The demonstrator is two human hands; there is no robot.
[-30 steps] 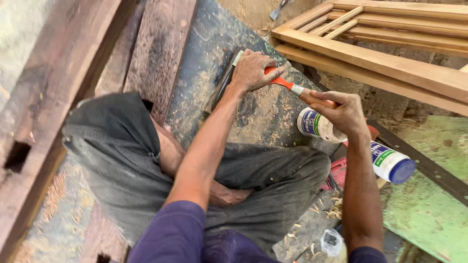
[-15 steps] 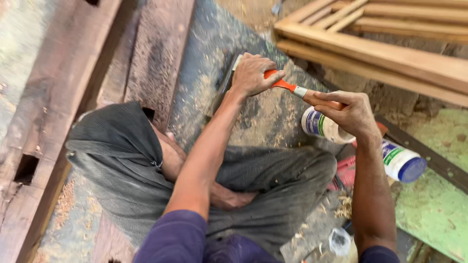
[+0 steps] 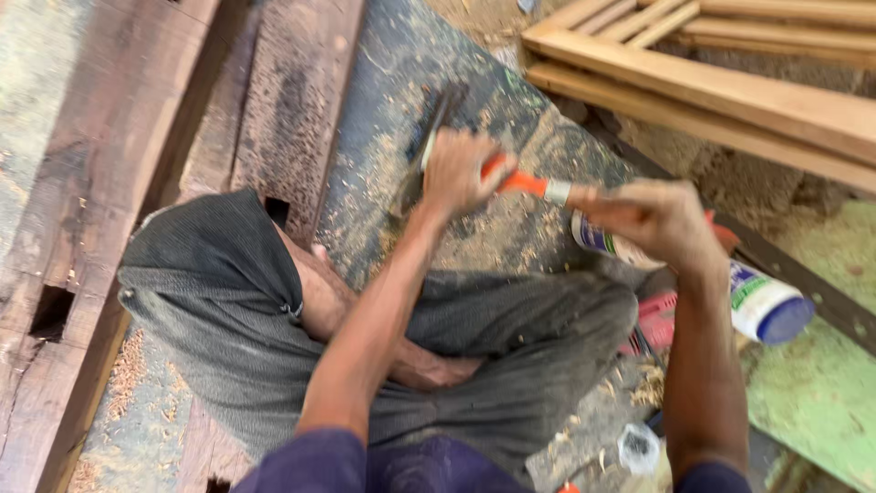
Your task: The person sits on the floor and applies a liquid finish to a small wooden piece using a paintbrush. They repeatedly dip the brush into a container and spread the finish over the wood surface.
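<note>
Hands have shifted leftward together: left hand [image 3: 461, 172] clamps the orange-handled tool [image 3: 522, 183] at its handle, right hand [image 3: 659, 222] closed around its other end above white bottles [image 3: 765, 304].

Woodworking shop: sawdust [image 3: 511, 228], mortised beams [image 3: 82, 228], slatted wooden frame [image 3: 712, 64]

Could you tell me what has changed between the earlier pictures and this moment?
Very little. The left hand still grips the orange-handled tool, and the right hand still holds its other end over the bottle. Both hands are now motion-blurred and sit slightly lower in the view, mostly because the camera shifted. The bottle, the wooden frame and the beam have stayed where they were. Nothing was picked up or let go.
</note>
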